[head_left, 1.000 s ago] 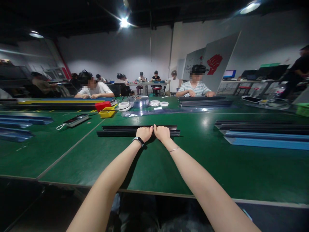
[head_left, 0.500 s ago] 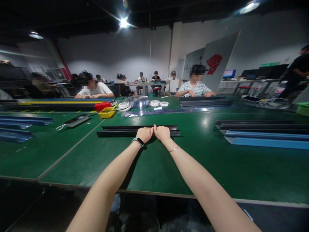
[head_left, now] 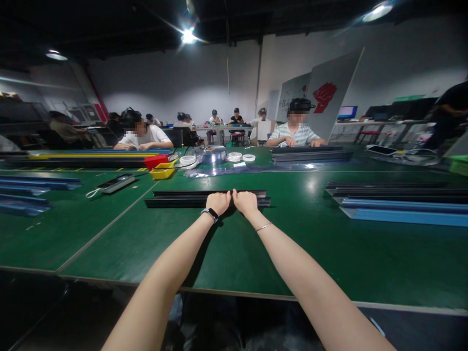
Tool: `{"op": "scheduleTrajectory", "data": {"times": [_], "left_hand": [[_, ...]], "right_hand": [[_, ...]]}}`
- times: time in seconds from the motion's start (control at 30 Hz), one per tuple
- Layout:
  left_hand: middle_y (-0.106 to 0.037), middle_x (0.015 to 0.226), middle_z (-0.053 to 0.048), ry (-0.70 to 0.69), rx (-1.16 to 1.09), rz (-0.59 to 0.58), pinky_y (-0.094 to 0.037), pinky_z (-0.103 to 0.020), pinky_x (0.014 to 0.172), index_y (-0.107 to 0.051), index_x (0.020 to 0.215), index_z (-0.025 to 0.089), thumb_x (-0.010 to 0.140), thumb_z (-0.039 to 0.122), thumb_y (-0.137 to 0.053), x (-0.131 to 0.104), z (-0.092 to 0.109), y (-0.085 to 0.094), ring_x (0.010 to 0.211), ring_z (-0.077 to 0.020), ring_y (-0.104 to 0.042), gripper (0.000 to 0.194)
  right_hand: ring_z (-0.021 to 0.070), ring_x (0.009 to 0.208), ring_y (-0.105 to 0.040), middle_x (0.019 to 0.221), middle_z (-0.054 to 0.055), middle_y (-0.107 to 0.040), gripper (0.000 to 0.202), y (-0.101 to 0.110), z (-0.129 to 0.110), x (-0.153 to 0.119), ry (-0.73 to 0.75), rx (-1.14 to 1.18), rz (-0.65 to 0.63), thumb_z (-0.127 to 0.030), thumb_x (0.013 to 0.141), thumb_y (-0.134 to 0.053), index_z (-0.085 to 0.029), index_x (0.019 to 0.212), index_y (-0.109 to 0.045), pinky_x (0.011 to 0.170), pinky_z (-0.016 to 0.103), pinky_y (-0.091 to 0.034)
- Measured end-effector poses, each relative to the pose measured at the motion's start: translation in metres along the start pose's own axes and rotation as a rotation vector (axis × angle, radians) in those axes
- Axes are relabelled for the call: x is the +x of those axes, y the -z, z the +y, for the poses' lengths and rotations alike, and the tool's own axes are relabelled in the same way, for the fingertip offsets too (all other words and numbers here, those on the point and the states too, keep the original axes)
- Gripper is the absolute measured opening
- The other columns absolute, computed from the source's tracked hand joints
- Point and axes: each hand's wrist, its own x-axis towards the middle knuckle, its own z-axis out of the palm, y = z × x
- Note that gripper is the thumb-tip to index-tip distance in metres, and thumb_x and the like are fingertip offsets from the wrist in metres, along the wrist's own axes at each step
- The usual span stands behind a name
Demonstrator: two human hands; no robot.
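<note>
A black channel-shaped profile [head_left: 175, 201] lies crosswise on the green table [head_left: 237, 253]. My left hand [head_left: 218, 203], with a watch at the wrist, is closed over the middle of the profile. Right beside it my right hand [head_left: 245, 202], with a thin bracelet, is closed on the same profile. The thumbs of both hands are nearly side by side. The fingertips are hidden behind the hands and the profile's near wall.
Black and blue profiles [head_left: 402, 209] lie at the right, blue ones [head_left: 36, 183] at the left. A phone-like device [head_left: 116, 183], a yellow bin [head_left: 163, 170], a red bin [head_left: 156, 161] and white rolls [head_left: 235, 157] stand farther back. Two people sit across the table.
The black profile has shifted very slightly to the left. A narrow gap now shows between my two thumbs. Both hands keep their hold.
</note>
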Motion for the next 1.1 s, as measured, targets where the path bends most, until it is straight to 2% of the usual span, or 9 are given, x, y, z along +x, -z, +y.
{"op": "scheduleTrajectory", "data": {"times": [0.1,0.3,0.37,0.5,0.83,1.1], "left_hand": [[-0.06,0.067,-0.013,0.015,0.007,0.0,-0.038,-0.027,0.06,-0.062,0.066,0.009,0.082,0.037,-0.017,0.0007,0.0007,0.0005,0.067,-0.0179,-0.056,0.055],[-0.059,0.063,-0.014,0.052,0.042,-0.001,-0.038,-0.028,0.058,-0.062,0.063,0.008,0.081,0.04,-0.013,0.0021,-0.0041,-0.002,0.064,-0.0186,-0.056,0.061],[-0.059,0.062,-0.013,0.055,0.044,0.008,-0.037,-0.027,0.058,-0.062,0.062,0.008,0.081,0.04,-0.013,0.0015,-0.0059,-0.0032,0.064,-0.0184,-0.055,0.061],[-0.059,0.064,-0.012,0.017,0.027,0.041,-0.036,-0.027,0.058,-0.061,0.063,0.01,0.082,0.038,-0.014,-0.0004,-0.007,-0.0039,0.064,-0.0175,-0.055,0.058],[-0.059,0.067,-0.008,-0.167,-0.012,0.084,-0.034,-0.025,0.062,-0.059,0.069,0.013,0.083,0.031,-0.02,-0.0023,-0.0034,0.0014,0.068,-0.0152,-0.053,0.045],[-0.058,0.065,-0.007,-0.14,0.016,0.05,-0.034,-0.025,0.059,-0.058,0.068,0.014,0.083,0.033,-0.019,-0.002,-0.0023,-0.002,0.065,-0.0156,-0.054,0.046]], "right_hand": [[0.0187,0.071,-0.056,0.073,0.015,-0.061,0.061,0.0001,0.0002,-0.0002,0.002,0.005,0.006,-0.042,0.081,-0.011,-0.011,0.076,-0.063,0.064,0.028,-0.037],[0.0191,0.069,-0.057,0.068,0.014,-0.061,0.061,0.0009,0.0005,-0.001,-0.012,0.06,0.098,-0.042,0.082,-0.012,-0.011,0.07,-0.064,0.063,0.027,-0.038],[0.0184,0.068,-0.057,0.067,0.015,-0.061,0.061,0.0009,0.0008,-0.0005,-0.017,0.069,0.087,-0.043,0.081,-0.014,-0.009,0.068,-0.064,0.065,0.026,-0.037],[0.0182,0.069,-0.057,0.068,0.015,-0.061,0.063,0.0003,0.0019,0.0009,-0.017,0.047,0.051,-0.043,0.081,-0.013,-0.009,0.069,-0.064,0.066,0.026,-0.037],[0.0173,0.07,-0.056,0.072,0.013,-0.061,0.06,0.0011,-0.0004,-0.0022,0.048,0.021,0.072,-0.04,0.082,-0.01,-0.012,0.074,-0.063,0.063,0.026,-0.036],[0.0174,0.069,-0.056,0.07,0.013,-0.061,0.059,0.0009,0.0001,-0.0019,0.093,0.003,0.047,-0.038,0.083,-0.008,-0.011,0.079,-0.061,0.062,0.026,-0.036]]}}
